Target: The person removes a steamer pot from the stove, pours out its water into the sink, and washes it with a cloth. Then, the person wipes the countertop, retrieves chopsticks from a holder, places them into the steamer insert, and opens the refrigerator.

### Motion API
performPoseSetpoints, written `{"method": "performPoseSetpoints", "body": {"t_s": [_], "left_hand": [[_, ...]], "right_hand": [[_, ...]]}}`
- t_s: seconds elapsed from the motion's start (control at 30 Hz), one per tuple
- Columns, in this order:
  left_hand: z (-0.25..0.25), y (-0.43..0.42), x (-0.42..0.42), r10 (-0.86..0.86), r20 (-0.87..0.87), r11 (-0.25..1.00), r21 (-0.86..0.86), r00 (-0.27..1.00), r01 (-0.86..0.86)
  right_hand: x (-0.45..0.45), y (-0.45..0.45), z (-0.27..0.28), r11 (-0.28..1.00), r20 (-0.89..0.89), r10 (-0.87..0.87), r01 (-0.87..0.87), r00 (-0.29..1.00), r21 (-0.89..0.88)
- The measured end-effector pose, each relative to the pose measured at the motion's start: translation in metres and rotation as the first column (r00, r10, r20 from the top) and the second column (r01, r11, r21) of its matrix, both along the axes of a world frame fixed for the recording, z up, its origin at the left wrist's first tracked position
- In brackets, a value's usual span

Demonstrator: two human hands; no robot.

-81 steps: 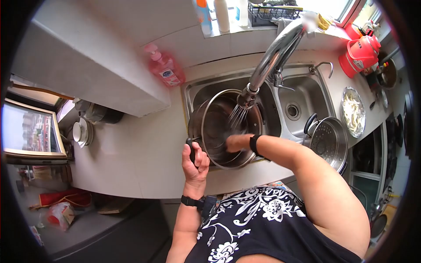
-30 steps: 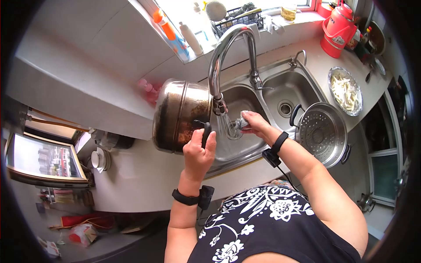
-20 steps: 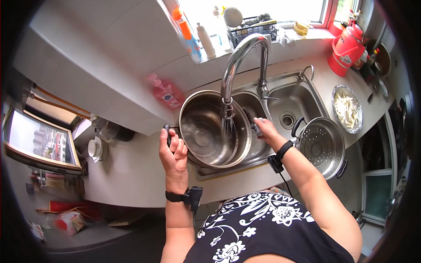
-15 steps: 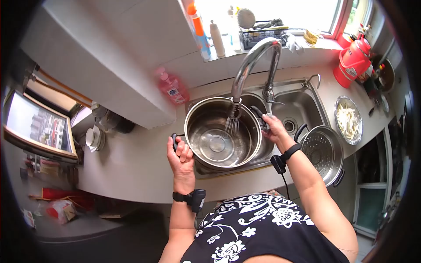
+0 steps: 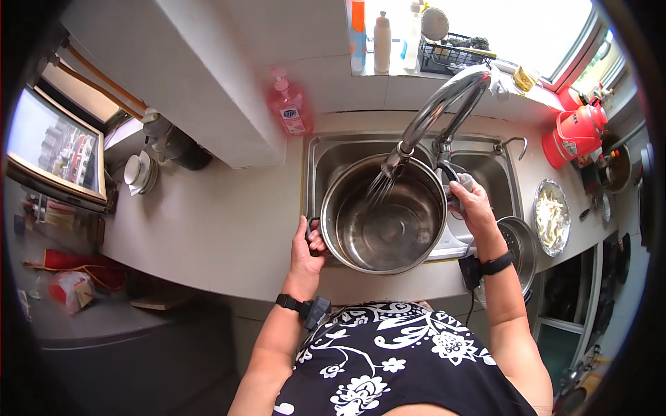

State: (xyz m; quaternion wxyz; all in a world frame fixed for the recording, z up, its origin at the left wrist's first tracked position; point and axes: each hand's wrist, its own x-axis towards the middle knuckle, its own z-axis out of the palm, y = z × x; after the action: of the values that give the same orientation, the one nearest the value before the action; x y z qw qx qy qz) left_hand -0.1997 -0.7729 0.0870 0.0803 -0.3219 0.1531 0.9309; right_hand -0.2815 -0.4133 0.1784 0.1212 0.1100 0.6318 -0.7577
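A deep steel pot (image 5: pixel 388 229) is held level over the left sink basin (image 5: pixel 329 149), its mouth facing up. Water sprays into it from the curved chrome faucet (image 5: pixel 444 104). My left hand (image 5: pixel 306 251) is closed around the pot's black handle on the left side. On the other side, my right hand (image 5: pixel 472 201) is closed on the right handle, with a crumpled greyish cloth (image 5: pixel 466 183) pressed against it. A perforated steamer pot (image 5: pixel 519 253) stands right of the sink, partly hidden behind my right forearm.
A pink soap bottle (image 5: pixel 291 107) stands behind the counter's left part. Farther right are a foil-like dish of pale strips (image 5: pixel 551 218) and a red thermos (image 5: pixel 572 135). Stacked white bowls (image 5: pixel 141 172) sit at the far left. Bottles and a black wire rack (image 5: pixel 454 55) line the windowsill.
The pot went from tipped on its side to level under the spray. My right hand, earlier off the pot with the cloth, now grips its handle. The view has also shifted.
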Motion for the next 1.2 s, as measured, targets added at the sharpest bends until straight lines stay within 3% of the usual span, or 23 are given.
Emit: {"method": "performPoseSetpoints", "body": {"t_s": [0.2, 0.23, 0.27, 0.3, 0.33, 0.4, 0.47, 0.53, 0.67, 0.73, 0.8, 0.87, 0.9, 0.93, 0.97, 1.0, 1.07, 1.13, 1.2], "left_hand": [[0.009, 0.005, 0.012, 0.027, -0.034, 0.989, -0.147, 0.999, -0.031], [0.012, 0.007, 0.011, 0.019, -0.061, 0.981, -0.191, 0.998, -0.031], [0.015, 0.011, 0.01, 0.023, -0.059, 0.982, -0.185, 0.998, -0.034], [0.019, 0.016, 0.008, 0.01, -0.06, 0.968, -0.25, 0.998, -0.025], [0.021, 0.019, 0.007, -0.004, -0.058, 0.95, -0.313, 0.998, -0.014], [0.023, 0.022, 0.004, -0.006, -0.047, 0.946, -0.323, 0.999, -0.01], [0.026, 0.025, 0.002, -0.005, -0.051, 0.933, -0.361, 0.999, -0.014], [0.027, 0.027, 0.003, -0.007, -0.043, 0.931, -0.365, 0.999, -0.009], [0.03, 0.026, 0.006, -0.009, -0.036, 0.92, -0.393, 0.999, -0.006], [0.03, 0.025, 0.008, -0.01, -0.032, 0.916, -0.4, 0.999, -0.004], [0.028, 0.025, 0.01, -0.033, -0.065, 0.929, -0.371, 0.997, 0.006], [0.029, 0.024, 0.012, -0.034, -0.062, 0.932, -0.361, 0.997, 0.009], [0.029, 0.024, 0.012, -0.043, -0.065, 0.933, -0.36, 0.997, 0.017], [0.029, 0.024, 0.012, -0.051, -0.07, 0.933, -0.359, 0.996, 0.023], [0.028, 0.024, 0.013, -0.045, -0.065, 0.935, -0.354, 0.997, 0.019], [0.027, 0.024, 0.012, -0.034, -0.075, 0.937, -0.349, 0.997, 0.006], [0.028, 0.025, 0.011, -0.015, -0.083, 0.941, -0.339, 0.996, -0.014], [0.03, 0.027, 0.011, -0.005, -0.062, 0.934, -0.356, 0.998, -0.017], [0.031, 0.028, 0.012, 0.001, -0.051, 0.932, -0.362, 0.999, -0.02]], "right_hand": [[0.009, 0.012, -0.012, 0.988, 0.077, 0.046, -0.057, 0.996, 0.142], [0.005, 0.016, -0.002, 0.798, 0.069, 0.152, -0.164, 0.986, 0.58], [0.001, 0.018, 0.007, 0.418, 0.108, 0.248, -0.207, 0.963, 0.885], [-0.001, 0.019, 0.011, 0.223, 0.03, 0.302, -0.101, 0.953, 0.97], [-0.003, 0.017, 0.013, 0.199, -0.179, 0.43, 0.1, 0.885, 0.975], [-0.013, -0.008, 0.047, 0.256, -0.143, 0.593, -0.017, 0.792, 0.967], [-0.021, -0.047, 0.061, 0.152, -0.026, 0.669, -0.101, 0.743, 0.983], [-0.034, -0.075, 0.035, 0.023, 0.126, 0.739, -0.212, 0.662, 0.977], [-0.048, -0.113, -0.038, -0.388, 0.509, 0.734, -0.337, 0.45, 0.858], [-0.055, -0.113, -0.073, -0.437, 0.557, 0.772, -0.382, 0.305, 0.815], [-0.062, -0.119, -0.112, -0.472, 0.595, 0.764, -0.411, 0.251, 0.78], [-0.071, -0.123, -0.165, -0.312, 0.377, 0.847, -0.223, 0.374, 0.923], [-0.068, -0.139, -0.171, -0.447, 0.432, 0.866, 0.003, 0.252, 0.895], [-0.064, -0.155, -0.177, -0.504, 0.482, 0.864, 0.26, 0.148, 0.824], [-0.057, -0.176, -0.167, -0.571, 0.603, 0.797, 0.287, -0.033, 0.769], [-0.034, -0.192, -0.157, -0.302, 0.335, 0.912, -0.166, 0.236, 0.939], [0.014, -0.189, -0.153, -0.101, 0.169, 0.97, -0.341, 0.175, 0.935], [0.012, -0.165, -0.115, -0.415, 0.44, 0.894, -0.534, -0.087, 0.737], [-0.014, -0.13, -0.115, -0.833, 0.76, 0.554, -0.237, -0.341, 0.501]]}}
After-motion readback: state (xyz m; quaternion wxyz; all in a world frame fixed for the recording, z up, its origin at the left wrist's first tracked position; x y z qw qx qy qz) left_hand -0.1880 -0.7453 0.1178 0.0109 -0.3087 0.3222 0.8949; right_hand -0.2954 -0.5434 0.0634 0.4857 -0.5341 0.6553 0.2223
